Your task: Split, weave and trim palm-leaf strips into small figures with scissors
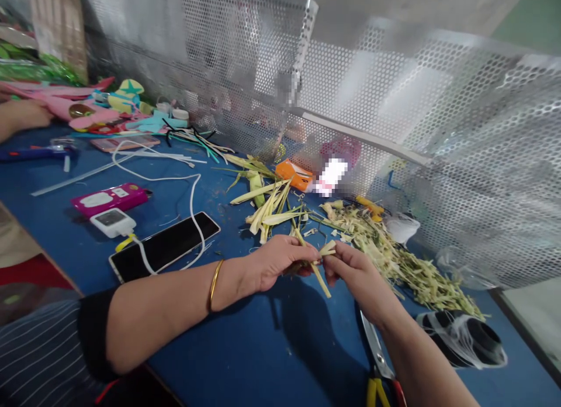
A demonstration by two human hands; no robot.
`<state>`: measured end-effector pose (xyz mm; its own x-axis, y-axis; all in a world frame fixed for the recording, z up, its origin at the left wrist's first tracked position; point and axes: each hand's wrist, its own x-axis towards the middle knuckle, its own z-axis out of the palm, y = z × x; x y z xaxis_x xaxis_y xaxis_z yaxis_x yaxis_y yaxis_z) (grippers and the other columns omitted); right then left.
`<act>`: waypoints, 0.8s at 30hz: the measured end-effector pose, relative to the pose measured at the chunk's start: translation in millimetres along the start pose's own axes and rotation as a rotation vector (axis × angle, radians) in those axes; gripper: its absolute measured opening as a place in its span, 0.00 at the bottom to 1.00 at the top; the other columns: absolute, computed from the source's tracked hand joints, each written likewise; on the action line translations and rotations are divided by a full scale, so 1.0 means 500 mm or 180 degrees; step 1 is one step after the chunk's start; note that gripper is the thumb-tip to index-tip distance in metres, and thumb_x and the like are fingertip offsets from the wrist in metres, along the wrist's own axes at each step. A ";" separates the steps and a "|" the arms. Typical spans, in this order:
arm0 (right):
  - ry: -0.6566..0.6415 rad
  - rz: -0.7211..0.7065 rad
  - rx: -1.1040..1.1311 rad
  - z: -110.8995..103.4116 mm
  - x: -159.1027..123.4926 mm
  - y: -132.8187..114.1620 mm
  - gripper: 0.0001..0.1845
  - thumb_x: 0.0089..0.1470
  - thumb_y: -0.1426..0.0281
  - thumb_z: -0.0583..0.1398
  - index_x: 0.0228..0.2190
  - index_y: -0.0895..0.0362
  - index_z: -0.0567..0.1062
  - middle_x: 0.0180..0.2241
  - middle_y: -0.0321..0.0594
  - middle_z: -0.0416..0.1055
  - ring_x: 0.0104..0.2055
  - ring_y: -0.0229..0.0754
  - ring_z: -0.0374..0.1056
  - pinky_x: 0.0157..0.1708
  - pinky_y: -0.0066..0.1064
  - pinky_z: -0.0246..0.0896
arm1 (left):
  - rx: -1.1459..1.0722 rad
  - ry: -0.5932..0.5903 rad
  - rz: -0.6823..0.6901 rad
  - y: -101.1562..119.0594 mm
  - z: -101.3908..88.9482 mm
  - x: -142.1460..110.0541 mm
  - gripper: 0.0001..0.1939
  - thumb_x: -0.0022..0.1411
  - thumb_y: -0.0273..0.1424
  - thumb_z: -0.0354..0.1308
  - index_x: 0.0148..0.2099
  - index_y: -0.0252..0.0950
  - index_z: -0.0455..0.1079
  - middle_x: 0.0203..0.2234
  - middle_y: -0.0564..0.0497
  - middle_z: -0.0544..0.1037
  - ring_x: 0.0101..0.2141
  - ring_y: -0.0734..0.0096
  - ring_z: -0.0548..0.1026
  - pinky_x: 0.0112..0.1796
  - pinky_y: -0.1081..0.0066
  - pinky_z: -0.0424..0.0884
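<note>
My left hand (280, 259) is closed round a small bundle of pale yellow plant strips that look like corn husk (323, 282), one strip slanting down below the fingers. Close beside it, my right hand (350, 265) pinches the short split end of a strip (328, 249) between thumb and fingers. My left fingers hide part of the bundle. Behind my hands lies a loose bunch of longer husk strips (269, 211). To the right spreads a heap of shredded husk (407, 272). Scissors (377, 351) with red and yellow handles lie partly under my right forearm.
A thread spool (464, 340) lies at the right. On the left are a phone (166, 249), a white cable (194, 199), a magenta device (111, 199) and another person's hand (26, 116). An orange packet (294, 174) rests before the perforated metal screen (372, 85).
</note>
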<state>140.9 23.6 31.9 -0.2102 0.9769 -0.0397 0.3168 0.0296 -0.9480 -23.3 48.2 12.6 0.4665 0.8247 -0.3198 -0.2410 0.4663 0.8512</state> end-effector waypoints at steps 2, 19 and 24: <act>0.0012 0.0047 0.0083 -0.003 0.001 -0.002 0.12 0.48 0.59 0.62 0.25 0.55 0.71 0.19 0.32 0.67 0.22 0.35 0.63 0.25 0.29 0.59 | -0.0130 0.0075 0.0007 0.002 0.000 0.002 0.04 0.47 0.27 0.66 0.25 0.31 0.74 0.24 0.51 0.75 0.26 0.78 0.72 0.32 0.74 0.68; 0.1151 -0.0198 -0.0631 -0.018 0.007 0.023 0.11 0.48 0.61 0.62 0.30 0.55 0.75 0.16 0.29 0.57 0.20 0.35 0.51 0.21 0.29 0.44 | -0.0272 0.0390 -0.0078 -0.006 0.005 0.001 0.05 0.51 0.28 0.65 0.27 0.33 0.73 0.22 0.51 0.75 0.23 0.78 0.71 0.30 0.74 0.68; 0.0517 0.0092 0.0933 0.017 0.009 0.021 0.14 0.41 0.60 0.68 0.25 0.57 0.76 0.21 0.32 0.64 0.22 0.33 0.52 0.24 0.28 0.48 | -0.0192 0.0266 -0.0077 -0.010 0.011 -0.004 0.06 0.48 0.29 0.66 0.28 0.31 0.74 0.22 0.53 0.74 0.22 0.80 0.69 0.28 0.75 0.66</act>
<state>135.4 26.4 19.3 -0.0474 0.9981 -0.0396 0.0360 -0.0379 -0.9986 -18.3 42.5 10.9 0.4008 0.8355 -0.3758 -0.2825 0.5029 0.8169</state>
